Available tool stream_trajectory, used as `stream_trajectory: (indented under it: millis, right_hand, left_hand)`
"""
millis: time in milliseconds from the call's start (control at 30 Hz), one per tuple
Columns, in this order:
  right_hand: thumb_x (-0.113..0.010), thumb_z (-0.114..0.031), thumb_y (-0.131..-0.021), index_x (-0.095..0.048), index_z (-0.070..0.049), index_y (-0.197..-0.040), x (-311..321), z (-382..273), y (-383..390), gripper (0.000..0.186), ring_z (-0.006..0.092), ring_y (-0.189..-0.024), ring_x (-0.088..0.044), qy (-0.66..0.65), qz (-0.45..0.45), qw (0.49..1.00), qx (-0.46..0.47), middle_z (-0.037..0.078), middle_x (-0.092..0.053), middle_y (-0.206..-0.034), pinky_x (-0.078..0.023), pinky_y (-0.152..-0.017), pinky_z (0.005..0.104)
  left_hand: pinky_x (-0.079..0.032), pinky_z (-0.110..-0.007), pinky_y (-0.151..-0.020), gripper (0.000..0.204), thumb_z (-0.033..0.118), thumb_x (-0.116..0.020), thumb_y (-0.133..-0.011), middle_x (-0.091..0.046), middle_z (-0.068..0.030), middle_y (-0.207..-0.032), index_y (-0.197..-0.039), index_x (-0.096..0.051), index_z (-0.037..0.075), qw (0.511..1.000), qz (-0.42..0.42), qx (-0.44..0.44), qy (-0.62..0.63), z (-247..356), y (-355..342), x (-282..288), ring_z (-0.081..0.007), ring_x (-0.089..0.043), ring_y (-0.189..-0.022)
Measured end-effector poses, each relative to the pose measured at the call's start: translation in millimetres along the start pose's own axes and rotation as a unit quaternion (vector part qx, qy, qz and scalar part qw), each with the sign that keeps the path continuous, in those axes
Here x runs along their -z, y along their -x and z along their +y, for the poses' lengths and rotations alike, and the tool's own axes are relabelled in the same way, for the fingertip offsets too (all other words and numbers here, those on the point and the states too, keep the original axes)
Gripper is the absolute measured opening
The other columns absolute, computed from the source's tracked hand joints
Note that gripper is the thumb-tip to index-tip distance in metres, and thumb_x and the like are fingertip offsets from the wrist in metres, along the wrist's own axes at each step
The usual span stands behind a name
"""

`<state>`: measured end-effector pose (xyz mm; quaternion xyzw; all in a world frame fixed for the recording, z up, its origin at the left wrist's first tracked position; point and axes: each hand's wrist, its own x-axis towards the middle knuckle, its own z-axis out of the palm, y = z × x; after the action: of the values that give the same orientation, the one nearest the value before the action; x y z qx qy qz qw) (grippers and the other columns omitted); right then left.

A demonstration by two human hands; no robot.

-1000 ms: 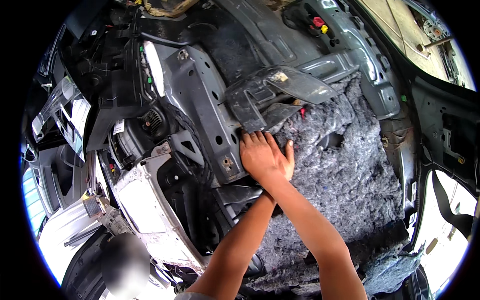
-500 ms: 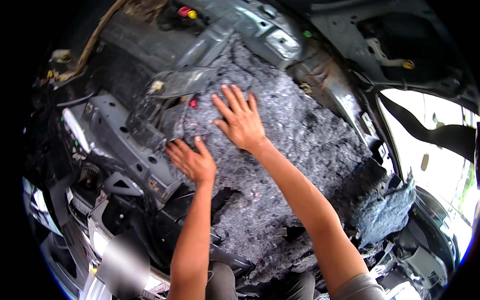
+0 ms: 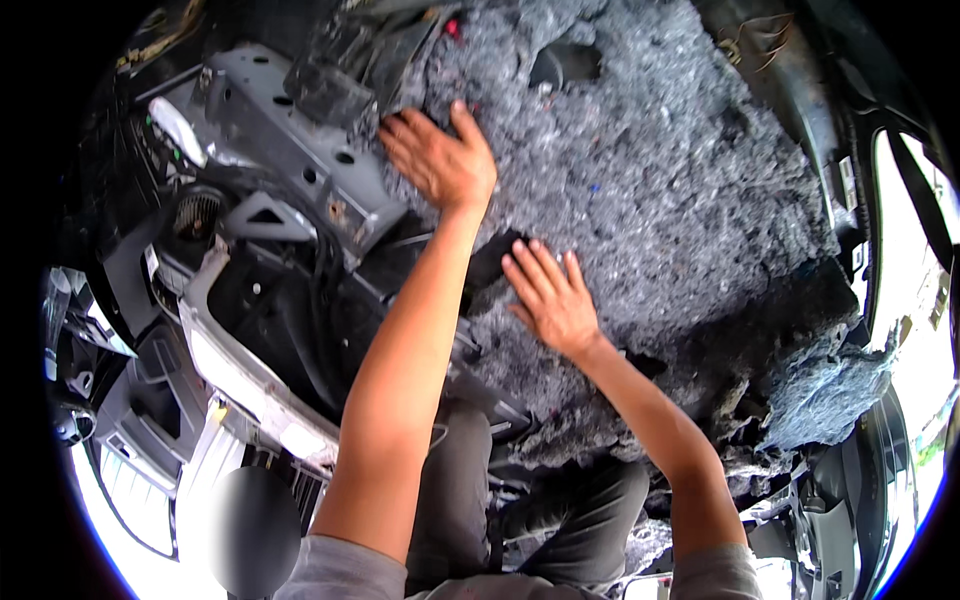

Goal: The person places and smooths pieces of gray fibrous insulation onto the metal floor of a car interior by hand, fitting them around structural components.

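A thick, fluffy grey felt mat (image 3: 660, 170) covers much of the floor of a stripped car interior. My left hand (image 3: 440, 155) lies flat on its left edge, fingers stretched, beside the end of a dark grey metal bracket (image 3: 290, 130). Closer to me and to the right, my right hand (image 3: 555, 305) rests on the felt with fingers extended. Its fingertips are at the rim of a dark gap (image 3: 490, 262) in the mat. Neither hand grips anything. A dark opening (image 3: 567, 64) shows in the mat farther away.
A bluish felt flap (image 3: 825, 400) sticks up at the right, below the bright door opening (image 3: 900, 230). On the left are a round vented part (image 3: 195, 215), a pale curved frame (image 3: 255, 370) and dark cables. My knees in grey trousers (image 3: 450, 500) are at the mat's near edge.
My right hand has come toward me from the mat's far part, uncovering the dark opening. My left hand stays near the bracket. The view has shifted, so the mat appears higher.
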<state>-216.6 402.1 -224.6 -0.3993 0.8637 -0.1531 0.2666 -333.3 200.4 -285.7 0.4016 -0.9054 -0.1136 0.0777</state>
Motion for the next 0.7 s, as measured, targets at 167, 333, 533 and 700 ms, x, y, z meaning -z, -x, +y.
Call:
stream_trajectory:
  millis: [167, 333, 533, 700]
  right_hand:
    - [-0.054, -0.033, -0.096, -0.035, -0.014, -0.153, 13.9, -5.7, -1.0, 0.063, 0.0255, -0.151, -0.021, 0.011, -0.033, 0.999, 0.025, 0.005, -0.025, -0.163, -0.019, -0.121, 0.0518]
    - [-0.052, -0.022, -0.093, -0.045, -0.008, -0.147, 8.0, -33.0, 31.5, 0.056, 0.0266, -0.151, -0.021, -0.021, -0.043, 0.99, 0.133, 0.008, -0.034, -0.159, -0.018, -0.123, 0.0495]
    - [-0.047, -0.022, -0.094, -0.045, -0.006, -0.146, -15.4, -30.9, 28.6, 0.055, 0.024, -0.151, -0.022, 0.049, -0.085, 0.981, 0.168, 0.006, -0.04, -0.153, -0.017, -0.124, 0.045]
    - [-0.044, -0.023, -0.095, -0.042, -0.006, -0.148, -32.7, -31.1, 32.0, 0.056, 0.0214, -0.152, -0.019, 0.118, -0.025, 0.978, 0.168, 0.004, -0.038, -0.156, -0.014, -0.124, 0.0442]
  left_hand:
    - [-0.022, -0.054, -0.115, 0.074, 0.052, -0.042, -0.1, -0.034, -0.032, -0.15, -0.141, -0.039, -0.01, 1.0, 0.013, -0.009, 0.007, -9.0, 1.6, -1.5, -0.0458, -0.026, -0.143]
    - [-0.021, -0.053, -0.116, 0.077, 0.053, -0.041, -0.1, -0.033, -0.0318, -0.15, -0.142, -0.037, -0.011, 1.0, 0.014, -0.017, 0.012, -9.4, 3.1, -2.5, -0.0453, -0.024, -0.144]
    - [-0.016, -0.053, -0.117, 0.078, 0.053, -0.04, -0.099, -0.03, -0.0327, -0.152, -0.142, -0.035, -0.011, 0.999, 0.021, -0.014, 0.04, -11.3, -0.1, -4.1, -0.0452, -0.022, -0.145]
    - [-0.021, -0.056, -0.115, 0.079, 0.055, -0.043, -0.097, -0.035, -0.0337, -0.149, -0.139, -0.04, -0.012, 0.997, 0.057, -0.029, 0.048, -9.0, -0.1, -8.0, -0.0477, -0.027, -0.142]
